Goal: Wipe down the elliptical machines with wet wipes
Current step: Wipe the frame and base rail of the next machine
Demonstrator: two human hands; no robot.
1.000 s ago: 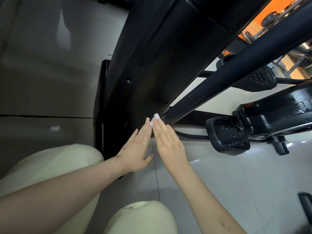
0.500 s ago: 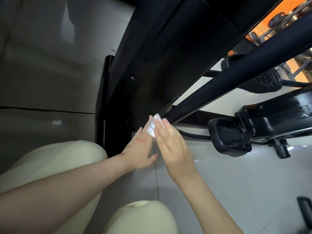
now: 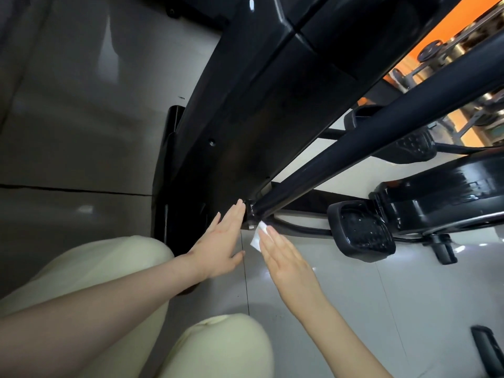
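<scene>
— Down at the foot of the elliptical machine (image 3: pixel 245 126), what has the right hand (image 3: pixel 283 259) got?
— A wet wipe (image 3: pixel 256 237) under flat, straight fingers, just below the joint where the black bar (image 3: pixel 341 156) meets the machine. No curled grip. Most of the wipe hides beneath the fingertips, so I can't tell if it touches metal.
— And the left hand (image 3: pixel 221 241)?
— Flat too, fingertips on the machine's side. Half a second ago the wipe sat higher, between both hands; they've since parted.

Elliptical machine (image 3: pixel 245 137) on grey floor (image 3: pixel 68 118)
</scene>
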